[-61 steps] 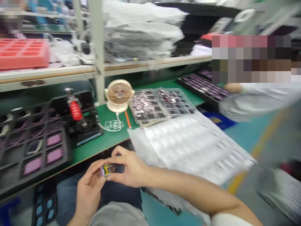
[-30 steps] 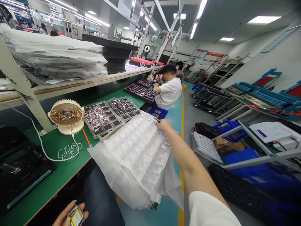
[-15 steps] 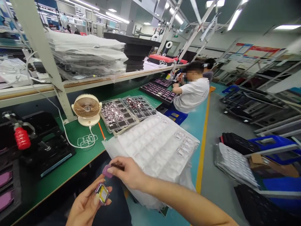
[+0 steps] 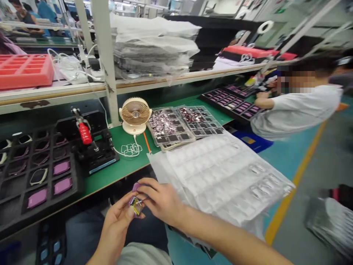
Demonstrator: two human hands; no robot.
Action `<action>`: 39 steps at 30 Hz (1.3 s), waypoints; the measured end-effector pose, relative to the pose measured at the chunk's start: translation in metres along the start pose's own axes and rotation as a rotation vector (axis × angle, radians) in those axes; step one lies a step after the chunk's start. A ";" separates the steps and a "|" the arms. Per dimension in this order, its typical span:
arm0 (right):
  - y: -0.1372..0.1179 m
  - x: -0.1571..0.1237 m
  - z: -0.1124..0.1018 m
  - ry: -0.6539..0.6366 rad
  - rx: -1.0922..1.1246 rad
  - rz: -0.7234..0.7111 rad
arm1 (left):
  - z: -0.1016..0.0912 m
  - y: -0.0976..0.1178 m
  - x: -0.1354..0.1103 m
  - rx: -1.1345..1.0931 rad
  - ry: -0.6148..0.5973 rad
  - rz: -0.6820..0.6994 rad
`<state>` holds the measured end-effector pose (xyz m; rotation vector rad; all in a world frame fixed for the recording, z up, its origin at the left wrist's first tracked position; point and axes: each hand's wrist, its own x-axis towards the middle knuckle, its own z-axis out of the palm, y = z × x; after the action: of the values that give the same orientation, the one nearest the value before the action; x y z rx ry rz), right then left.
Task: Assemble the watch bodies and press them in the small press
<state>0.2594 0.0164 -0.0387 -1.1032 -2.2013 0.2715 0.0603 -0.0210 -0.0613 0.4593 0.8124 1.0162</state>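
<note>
My left hand point(image 4: 117, 219) is closed around a small smartwatch case point(image 4: 137, 208), held with its inside facing up; yellow and silvery parts show in it. My right hand point(image 4: 168, 204) pinches a purple watch cover point(image 4: 136, 187) just above that case. A thin tool point(image 4: 145, 198) also sticks out from under the right fingers, its tip by the case; its kind is unclear. Both hands are close together over my lap, in front of the bench edge.
A black tray point(image 4: 16, 189) with purple covers and watch frames lies left, beside a press with a red handle point(image 4: 84, 133). Behind are a fan point(image 4: 135, 114) and clear trays of small parts point(image 4: 168, 127). White wrapped trays point(image 4: 209, 173) lie right; a co-worker point(image 4: 298, 110) sits beyond.
My view has turned left, bringing the black tray and press fully into sight. My right hand has come closer to the watch case, and the tool tip now reaches it.
</note>
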 end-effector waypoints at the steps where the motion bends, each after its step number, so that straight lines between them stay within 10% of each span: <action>1: 0.001 0.001 0.001 -0.001 0.005 -0.009 | -0.001 0.000 0.000 0.005 -0.014 0.010; 17: -0.041 0.013 -0.015 0.067 0.468 0.031 | -0.017 0.010 -0.005 0.040 0.029 0.291; 39: -0.030 -0.004 0.013 -0.018 0.071 -0.154 | -0.002 0.004 -0.007 -0.112 0.146 0.188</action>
<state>0.2336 -0.0044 -0.0373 -0.8915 -2.2605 0.2908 0.0542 -0.0252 -0.0573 0.3730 0.8483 1.2751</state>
